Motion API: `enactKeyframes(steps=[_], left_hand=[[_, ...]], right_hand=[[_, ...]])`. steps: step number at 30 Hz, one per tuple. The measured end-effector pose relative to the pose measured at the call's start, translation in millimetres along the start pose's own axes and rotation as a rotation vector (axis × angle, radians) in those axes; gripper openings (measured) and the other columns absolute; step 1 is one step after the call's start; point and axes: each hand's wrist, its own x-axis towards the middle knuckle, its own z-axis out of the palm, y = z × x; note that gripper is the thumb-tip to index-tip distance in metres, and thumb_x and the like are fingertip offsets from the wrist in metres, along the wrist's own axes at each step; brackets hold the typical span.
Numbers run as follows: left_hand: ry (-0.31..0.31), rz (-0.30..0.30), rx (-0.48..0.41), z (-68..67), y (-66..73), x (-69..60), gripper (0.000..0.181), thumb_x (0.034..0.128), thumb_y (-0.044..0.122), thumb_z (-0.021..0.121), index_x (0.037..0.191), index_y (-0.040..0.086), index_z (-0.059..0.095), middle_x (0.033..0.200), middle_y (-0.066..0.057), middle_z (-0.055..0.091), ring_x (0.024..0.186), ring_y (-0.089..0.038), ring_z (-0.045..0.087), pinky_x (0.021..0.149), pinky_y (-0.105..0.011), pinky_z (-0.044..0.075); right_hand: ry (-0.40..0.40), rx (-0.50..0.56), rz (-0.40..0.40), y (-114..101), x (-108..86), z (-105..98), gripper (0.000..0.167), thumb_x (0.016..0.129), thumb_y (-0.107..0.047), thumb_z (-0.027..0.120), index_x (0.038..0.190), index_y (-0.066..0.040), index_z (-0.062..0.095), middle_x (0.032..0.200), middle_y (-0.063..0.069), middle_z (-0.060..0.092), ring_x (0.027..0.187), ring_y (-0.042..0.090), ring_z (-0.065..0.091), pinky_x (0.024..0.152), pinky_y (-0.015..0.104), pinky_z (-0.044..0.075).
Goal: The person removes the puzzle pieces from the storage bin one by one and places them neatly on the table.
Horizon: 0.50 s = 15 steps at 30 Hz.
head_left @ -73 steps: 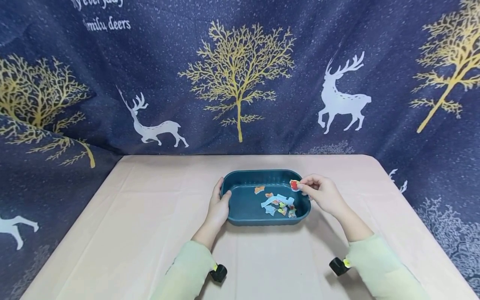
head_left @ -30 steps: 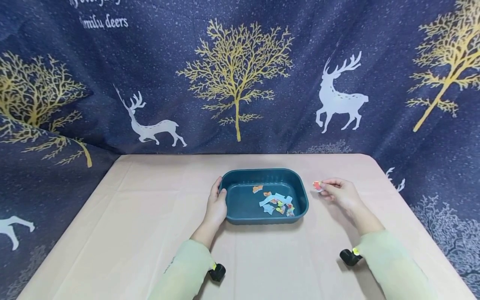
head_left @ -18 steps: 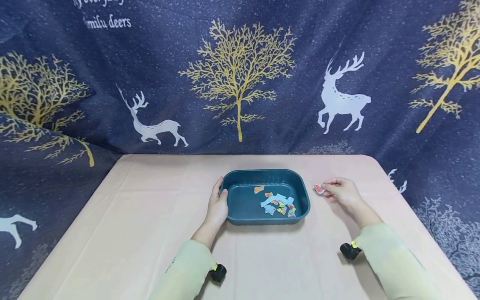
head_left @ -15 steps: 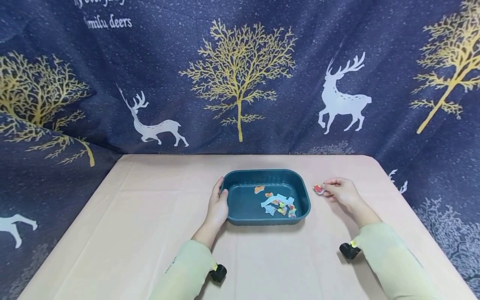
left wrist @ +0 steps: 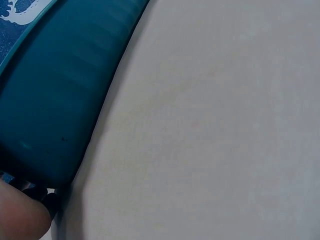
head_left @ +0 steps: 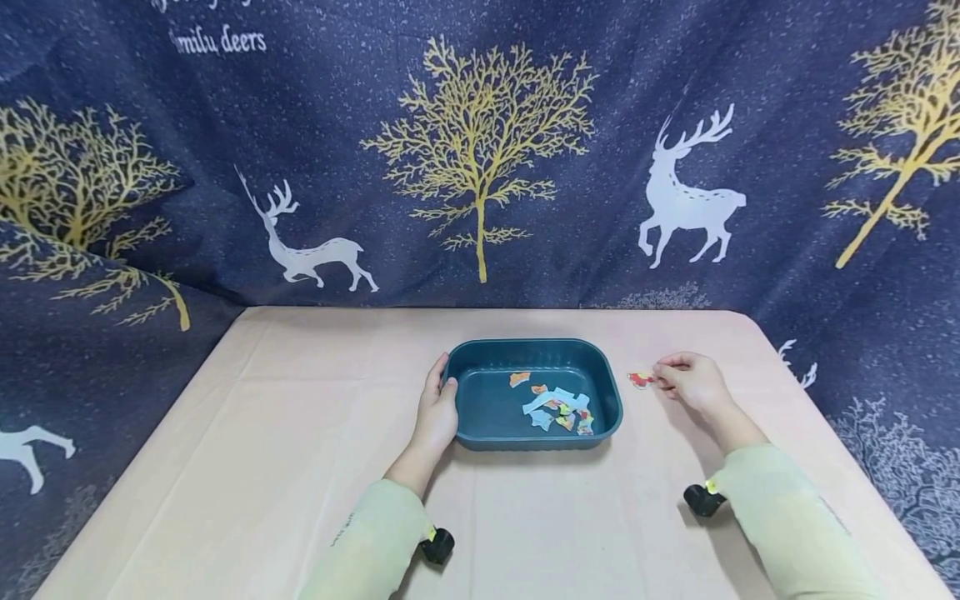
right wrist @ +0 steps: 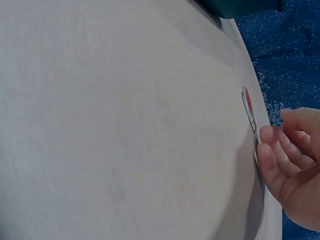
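A dark teal plastic tray (head_left: 538,443) stands on the table with several scraps of coloured paper (head_left: 558,404) inside, mostly pale blue, orange and yellow. My left hand (head_left: 437,412) grips its left end, thumb over the rim and fingers along the outer side. To the right of the tray lies a small red-and-yellow paper piece (head_left: 640,380) with a pale edge. My right hand (head_left: 693,383) is just beside that piece, its thumb and forefinger apart at the piece's right end. In the right wrist view the paper piece (right wrist: 248,106) appears nearly edge-on.
A pale pink cloth covers the table (head_left: 300,467). Behind it hangs a dark blue curtain (head_left: 315,125) printed with trees and deer. A small black camera (head_left: 437,547) sits at the left wrist, and another black camera (head_left: 703,500) at the right.
My right hand has carried the red-and-yellow paper piece out of the tray to the right, set it on the table and loosened its pinch. My left hand keeps its grip on the tray.
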Motion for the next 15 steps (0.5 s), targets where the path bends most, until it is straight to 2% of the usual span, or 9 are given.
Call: enactKeyframes(steps=[8, 12, 13, 15], left_hand=[[0.005, -0.002, 0.001, 0.2, 2.0, 0.0, 0.049, 0.1025, 0.017, 0.031, 0.151, 0.014, 0.022, 0.158, -0.009, 0.02, 0.146, -0.03, 0.015, 0.119, -0.049, 0.015], [0.007, 0.009, -0.003, 0.6, 0.7, -0.2, 0.049, 0.1026, 0.016, 0.031, 0.15, 0.013, 0.022, 0.158, -0.009, 0.02, 0.146, -0.03, 0.016, 0.119, -0.047, 0.015], [0.003, 0.009, -0.006, 0.1, 5.9, -3.0, 0.049, 0.1025, 0.015, 0.031, 0.15, 0.011, 0.022, 0.158, -0.011, 0.02, 0.146, -0.031, 0.016, 0.119, -0.047, 0.015], [-0.001, 0.008, 0.0, 0.2, 5.5, -2.8, 0.049, 0.1028, 0.016, 0.03, 0.15, 0.012, 0.021, 0.158, -0.01, 0.019, 0.146, -0.031, 0.015, 0.119, -0.047, 0.015]], right_hand=[[0.053, -0.13, -0.068, -10.7, -6.2, -4.6, 0.038, 0.096, -0.023, 0.054, 0.112, 0.011, 0.055, 0.09, 0.019, 0.069, 0.065, 0.007, 0.065, 0.06, 0.025, 0.058], [0.048, -0.136, -0.134, -18.8, -10.2, -1.2, 0.04, 0.095, -0.026, 0.056, 0.111, 0.011, 0.057, 0.101, 0.029, 0.066, 0.068, 0.008, 0.067, 0.062, 0.026, 0.058], [0.045, -0.137, -0.147, -21.2, -10.7, 0.1, 0.041, 0.095, -0.027, 0.056, 0.111, 0.011, 0.057, 0.103, 0.03, 0.065, 0.069, 0.009, 0.068, 0.062, 0.027, 0.059], [0.035, -0.122, -0.161, -26.5, -11.2, 2.9, 0.041, 0.094, -0.027, 0.058, 0.111, 0.011, 0.057, 0.103, 0.031, 0.065, 0.071, 0.008, 0.068, 0.064, 0.027, 0.059]])
